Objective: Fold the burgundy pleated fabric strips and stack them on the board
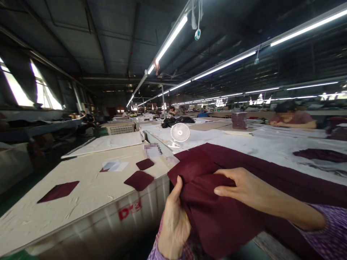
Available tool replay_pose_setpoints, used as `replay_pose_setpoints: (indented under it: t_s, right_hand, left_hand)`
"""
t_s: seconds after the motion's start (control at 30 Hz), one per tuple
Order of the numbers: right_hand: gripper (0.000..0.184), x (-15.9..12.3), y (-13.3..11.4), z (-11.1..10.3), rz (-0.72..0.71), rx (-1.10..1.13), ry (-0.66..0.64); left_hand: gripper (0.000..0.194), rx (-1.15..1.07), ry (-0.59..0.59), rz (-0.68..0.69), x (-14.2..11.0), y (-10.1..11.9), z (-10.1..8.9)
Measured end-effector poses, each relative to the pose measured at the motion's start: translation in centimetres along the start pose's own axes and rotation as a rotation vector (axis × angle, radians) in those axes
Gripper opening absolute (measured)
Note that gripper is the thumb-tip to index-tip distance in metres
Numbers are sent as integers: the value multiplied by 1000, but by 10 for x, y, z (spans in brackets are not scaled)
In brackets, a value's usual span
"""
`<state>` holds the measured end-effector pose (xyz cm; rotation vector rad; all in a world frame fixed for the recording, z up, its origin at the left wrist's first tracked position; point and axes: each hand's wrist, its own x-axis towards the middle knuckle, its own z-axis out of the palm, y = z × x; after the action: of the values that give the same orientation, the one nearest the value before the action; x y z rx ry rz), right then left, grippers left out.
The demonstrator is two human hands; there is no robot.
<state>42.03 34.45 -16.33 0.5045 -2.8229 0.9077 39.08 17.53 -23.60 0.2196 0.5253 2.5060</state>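
Note:
A piece of maroon fabric (217,213) is held up between my hands at the front edge of the table. My left hand (176,220) grips its left side, thumb on top and the other fingers hidden beneath. From the right, my right hand (238,184) pinches a fold of it between thumb and fingers. Behind, a wider spread of maroon cloth (260,166) lies across the white-covered table. Whether the held piece joins that cloth, I cannot tell.
On the cream-topped table (89,187) at left lie several maroon pieces (139,180) and white paper (115,165). A small white fan (180,133) stands ahead. Farther right are a maroon stack (239,120), a dark maroon bundle (320,154) and a seated person (294,117).

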Motion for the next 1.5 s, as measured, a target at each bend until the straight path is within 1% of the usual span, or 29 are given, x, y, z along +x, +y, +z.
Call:
replay_pose_setpoints:
  t_s: [0.13, 0.3, 0.4, 0.47, 0.57, 0.67, 0.7, 0.77, 0.83, 0.87, 0.93, 1.0, 1.03, 1.07, 1.13, 1.2, 1.23, 1.3, 1.37, 1.5]
  right_hand:
    - [21, -1, 4, -1, 2, -59, -9]
    - [35, -2, 14, -6, 10, -157, -9]
    - [30, 0, 15, -12, 20, -160, -50]
    - [28, 2, 13, -16, 29, -155, -75]
    - [32, 4, 12, -19, 49, -157, -56]
    - [21, 4, 16, -22, 13, -187, -99]
    - [18, 4, 18, -24, 4, -208, -94]
    - [17, 4, 21, -29, 9, -234, -41]
    - [17, 3, 20, -35, 28, -172, -15]
    - [18, 3, 18, -36, 35, -89, -38]
    - [20, 1, 12, -34, 43, 127, -125]
    - [22, -1, 6, -26, 57, 254, -183]
    - [23, -1, 3, -20, 58, 247, -174]
    - [23, -1, 2, -14, 50, 199, -129]
    - [22, 1, 3, -2, 24, 79, 36]
    - [21, 4, 6, 7, -1, 43, 181]
    - [21, 5, 8, 11, -15, 64, 206]
    - [24, 6, 10, 13, -42, 148, 169]
    - [24, 6, 9, 13, -27, 218, 103]
    - [28, 5, 1, 12, 124, 322, 20]
  left_hand:
    - [39, -12, -17, -1, 0, -1, 1]
    - [40, -22, -58, -6, 1, 1, -4]
    - [43, -41, -56, -3, 2, 3, -6]
    - [44, -50, -31, 8, 3, 3, -5]
    - [42, -49, 6, 46, 4, 3, -2]
    - [39, -43, 58, 89, 4, 7, -3]
    - [37, -41, 89, 114, 4, 9, -4]
    - [34, -34, 157, 175, 4, 15, -8]
    - [36, -16, 217, 223, 5, 19, -11]
    - [37, -4, 234, 240, 6, 20, -11]
    - [39, 15, 245, 259, 6, 19, -10]
    - [40, 11, 209, 212, 6, 14, -6]
    - [41, 3, 181, 168, 5, 11, -4]
    - [41, -5, 151, 120, 5, 8, -3]
    - [39, -16, 102, 66, 3, 2, -1]
    - [36, -20, 79, 83, 2, -1, -1]
    - [34, -22, 73, 93, 2, -2, -1]
    - [32, -30, 57, 91, 1, -2, -2]
    - [32, -37, 30, 62, 1, -1, -3]
    - [37, -37, -11, 21, 2, 0, -4]
